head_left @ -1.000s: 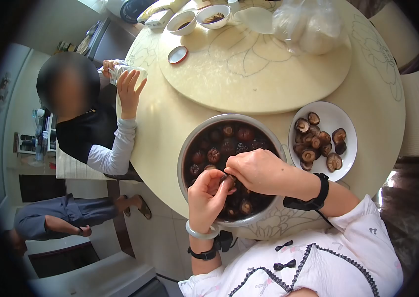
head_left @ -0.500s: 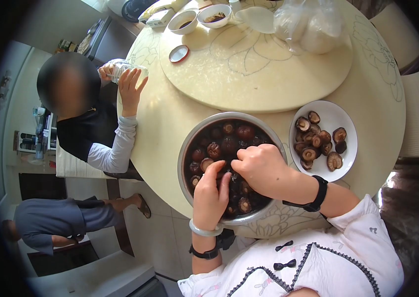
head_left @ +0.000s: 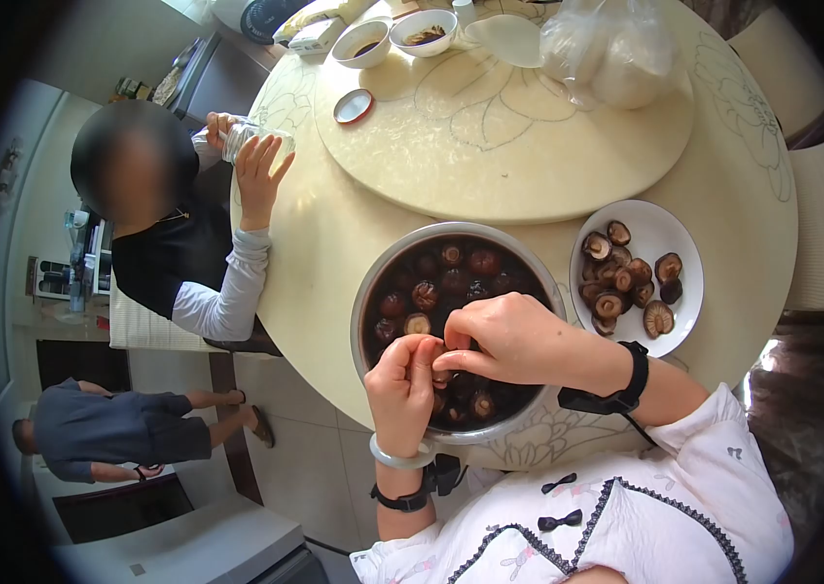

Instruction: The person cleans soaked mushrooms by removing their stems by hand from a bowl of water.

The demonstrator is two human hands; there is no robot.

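Observation:
Over a metal bowl (head_left: 365, 282) of dark water with floating mushrooms, my left hand (head_left: 402, 389) and my right hand (head_left: 509, 341) meet at the fingertips. Between them is a small brown mushroom (head_left: 440, 368), mostly covered by the fingers. The fingers of my left hand are closed round it, and the right thumb and forefinger pinch at it. Right of the bowl stands a white plate (head_left: 680, 229) with several brown mushrooms (head_left: 659, 317), some showing their gills.
A seated person (head_left: 179, 243) across the table at left holds a glass jar (head_left: 256, 141). On the raised turntable (head_left: 490, 175) are a jar lid (head_left: 354, 105), two white bowls (head_left: 422, 34) and a plastic bag (head_left: 616, 54). Another person (head_left: 110, 428) stands beyond.
Half a second ago my hands were slightly apart over the bowl; now their fingertips meet around a mushroom. The standing person has turned and shifted.

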